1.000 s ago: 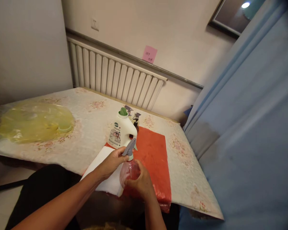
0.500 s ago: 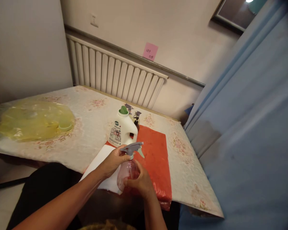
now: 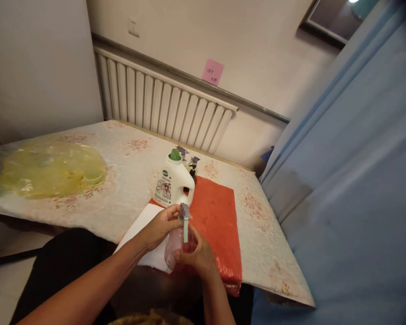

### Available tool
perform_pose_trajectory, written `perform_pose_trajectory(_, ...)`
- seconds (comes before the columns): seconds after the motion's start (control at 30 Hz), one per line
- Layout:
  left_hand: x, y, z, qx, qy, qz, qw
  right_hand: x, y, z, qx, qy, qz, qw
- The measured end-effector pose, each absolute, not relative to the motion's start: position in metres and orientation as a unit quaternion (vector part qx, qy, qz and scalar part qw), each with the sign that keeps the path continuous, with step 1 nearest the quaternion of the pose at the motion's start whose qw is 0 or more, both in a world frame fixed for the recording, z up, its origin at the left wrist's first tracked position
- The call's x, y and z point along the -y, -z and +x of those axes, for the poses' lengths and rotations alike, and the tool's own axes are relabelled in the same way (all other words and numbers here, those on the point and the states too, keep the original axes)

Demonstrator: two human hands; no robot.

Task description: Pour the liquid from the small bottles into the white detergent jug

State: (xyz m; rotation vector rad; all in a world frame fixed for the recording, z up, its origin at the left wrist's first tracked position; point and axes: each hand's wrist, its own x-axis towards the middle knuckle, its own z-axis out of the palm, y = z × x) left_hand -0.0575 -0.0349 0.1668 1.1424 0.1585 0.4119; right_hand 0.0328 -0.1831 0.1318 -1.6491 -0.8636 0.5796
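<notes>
A clear pinkish spray bottle (image 3: 173, 249) stands upright between my hands, near the table's front edge. My left hand (image 3: 164, 224) pinches its grey spray head (image 3: 184, 211), whose pale green trigger points toward me. Around the bottle's body, on the right side, my right hand (image 3: 199, 256) is closed. Just behind the bottle is a white detergent jug (image 3: 172, 183) with no cap on its green-spouted mouth. A white sheet (image 3: 145, 239) and a red plastic-wrapped pad (image 3: 219, 216) lie beneath. The lower edge of the bottle is partly hidden by my right fingers.
More spray bottles (image 3: 193, 169) stand behind the jug, partly hidden. On the left of the flowered tablecloth (image 3: 131, 180) lies a yellow translucent bag (image 3: 50, 169) with a pale green round cap (image 3: 92, 178) by it. A blue curtain (image 3: 352, 203) hangs at the right; a radiator (image 3: 162, 99) lines the wall.
My left hand has turned the spray head, so the nozzle and trigger that pointed right now face me. My right hand and the bottle's body have stayed in place.
</notes>
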Motion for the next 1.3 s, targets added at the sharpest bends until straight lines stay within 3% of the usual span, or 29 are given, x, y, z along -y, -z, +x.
perform_pose_trajectory(0.53, 0.025, -0.155, -0.057, -0.073, -0.196, 0.566, 0.798, 0.184, -0.132, 0.032, 0.354, -0.297, -0.678, 0.572)
perform_pose_trajectory(0.73, 0.023, -0.158, -0.059, -0.008, -0.158, 0.547, 0.822, 0.186, -0.133, 0.033, 0.382, -0.310, -0.654, 0.575)
perform_pose_trajectory(1.3, 0.033, -0.154, -0.059, 0.018, -0.227, 0.570, 0.790, 0.191, -0.126, 0.038, 0.380, -0.317, -0.659, 0.566)
